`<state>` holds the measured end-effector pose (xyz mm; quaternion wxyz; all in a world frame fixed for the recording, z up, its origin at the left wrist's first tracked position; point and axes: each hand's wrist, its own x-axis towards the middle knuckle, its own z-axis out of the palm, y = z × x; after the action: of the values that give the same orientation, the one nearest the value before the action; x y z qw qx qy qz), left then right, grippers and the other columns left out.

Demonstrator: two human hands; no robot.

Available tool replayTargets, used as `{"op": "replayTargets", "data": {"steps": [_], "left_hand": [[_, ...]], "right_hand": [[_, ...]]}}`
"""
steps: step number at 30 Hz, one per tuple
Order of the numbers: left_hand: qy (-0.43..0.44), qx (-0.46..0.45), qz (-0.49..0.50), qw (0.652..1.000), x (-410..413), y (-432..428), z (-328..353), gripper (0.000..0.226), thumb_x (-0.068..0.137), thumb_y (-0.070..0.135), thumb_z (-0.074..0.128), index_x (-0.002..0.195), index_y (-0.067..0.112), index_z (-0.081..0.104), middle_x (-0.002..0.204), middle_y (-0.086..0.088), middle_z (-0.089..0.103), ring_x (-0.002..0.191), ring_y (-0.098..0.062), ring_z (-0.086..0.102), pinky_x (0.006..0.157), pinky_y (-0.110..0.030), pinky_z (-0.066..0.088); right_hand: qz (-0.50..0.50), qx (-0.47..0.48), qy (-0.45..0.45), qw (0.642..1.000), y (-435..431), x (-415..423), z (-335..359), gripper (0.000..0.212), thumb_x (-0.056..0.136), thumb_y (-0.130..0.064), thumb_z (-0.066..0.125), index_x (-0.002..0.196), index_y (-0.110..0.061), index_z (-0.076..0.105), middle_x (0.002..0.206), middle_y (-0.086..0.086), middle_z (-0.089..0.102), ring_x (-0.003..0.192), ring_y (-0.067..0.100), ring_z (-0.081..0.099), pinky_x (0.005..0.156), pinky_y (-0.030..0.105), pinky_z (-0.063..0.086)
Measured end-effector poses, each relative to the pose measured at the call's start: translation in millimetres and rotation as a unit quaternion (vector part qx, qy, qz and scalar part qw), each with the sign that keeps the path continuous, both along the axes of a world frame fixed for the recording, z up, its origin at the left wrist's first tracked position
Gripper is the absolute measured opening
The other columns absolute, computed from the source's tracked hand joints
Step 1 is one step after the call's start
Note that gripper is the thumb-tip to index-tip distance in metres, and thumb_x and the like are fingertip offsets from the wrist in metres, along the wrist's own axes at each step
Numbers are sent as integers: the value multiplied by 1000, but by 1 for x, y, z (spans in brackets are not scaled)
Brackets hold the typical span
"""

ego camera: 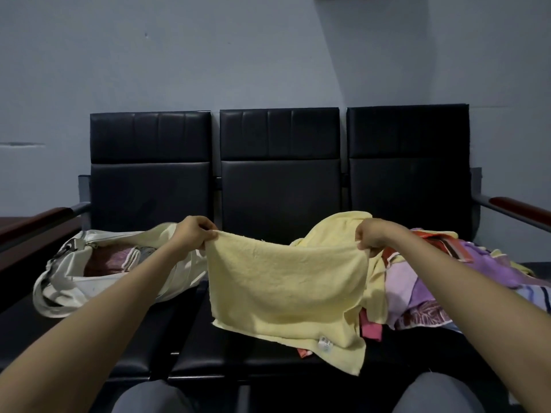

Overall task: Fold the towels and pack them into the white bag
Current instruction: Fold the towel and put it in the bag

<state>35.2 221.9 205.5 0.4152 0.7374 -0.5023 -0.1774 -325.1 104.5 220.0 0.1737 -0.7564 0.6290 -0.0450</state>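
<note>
A pale yellow towel point(286, 287) hangs spread between my hands above the middle seat. My left hand point(192, 232) pinches its upper left corner, and my right hand point(372, 235) pinches the upper right corner. Its lower edge, with a small white label, drapes onto the seat. The white bag point(77, 281) lies open on the left seat, with pinkish and grey cloth inside. A heap of unfolded towels point(432, 281) in purple, pink, red and stripes covers the right seat, partly hidden behind the yellow towel.
Everything sits on a black three-seat bench point(280, 189) against a grey wall. Wooden-topped armrests point(518, 211) flank both ends. My knees in grey trousers point(149, 397) show at the bottom edge.
</note>
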Motion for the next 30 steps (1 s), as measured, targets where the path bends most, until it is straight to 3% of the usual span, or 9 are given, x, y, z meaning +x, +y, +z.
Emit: {"op": "replayTargets", "data": {"steps": [3,6,11,15,16,18,22,27,30], "left_hand": [[38,-35,8,999,-2,3,5,4,88,7,66,91,3,64,84,-12,61,70,-23,60,62,-35,58],[167,-113,-20,979,-4,8,20,4,89,4,63,92,7,63,88,-10,60,74,-20,60,58,-25,54],[238,-216,-24,947,-5,8,60,24,93,-4,52,110,6,66,97,-7,64,88,-20,62,80,-28,55],[186,-227,-85,952,-5,15,79,48,83,-13,62,122,15,61,108,-2,60,93,-16,63,70,-21,57],[159,-227,-85,957,-5,18,83,52,81,-14,64,122,16,60,104,0,60,90,-13,63,68,-18,56],[90,-236,-62,965,-3,21,90,47,79,-14,65,116,16,63,95,2,61,83,-10,60,67,-12,53],[2,-234,-17,972,3,25,100,32,80,-5,69,102,18,70,87,4,62,75,-5,55,71,-19,46],[-3,-238,-1,971,4,29,107,31,79,0,73,108,9,71,98,-7,67,88,-16,60,80,-27,50],[85,-258,-39,961,1,36,115,33,80,1,73,112,5,67,100,-5,66,96,-18,62,87,-28,51]], "right_hand": [[-46,-36,-221,973,-5,-5,-1,10,98,-8,51,92,-10,58,89,10,58,76,22,63,62,30,58],[-67,-41,-469,880,-7,-6,7,15,97,-6,53,87,-13,62,96,12,60,82,22,61,60,29,53],[-56,-37,-654,753,-5,-5,39,18,96,-2,52,90,-14,65,97,9,64,85,17,64,62,26,52],[-21,20,-726,687,3,-7,69,20,93,7,52,97,-9,63,94,9,65,84,16,64,62,21,56],[-3,28,-716,698,6,-8,76,23,90,10,54,101,-8,64,96,10,65,86,16,64,67,20,56],[19,-5,-650,759,13,-11,85,31,85,13,58,108,-6,66,102,10,66,92,17,64,72,22,55],[17,-167,-474,864,21,-16,88,24,83,5,67,103,-8,72,102,5,67,98,17,62,79,25,52],[40,-215,-424,879,20,-18,93,20,85,-4,69,102,-14,73,104,3,68,101,16,61,92,32,51],[41,-211,-448,868,19,-20,98,25,87,-4,67,110,-13,70,107,3,65,103,17,60,92,33,52]]}}
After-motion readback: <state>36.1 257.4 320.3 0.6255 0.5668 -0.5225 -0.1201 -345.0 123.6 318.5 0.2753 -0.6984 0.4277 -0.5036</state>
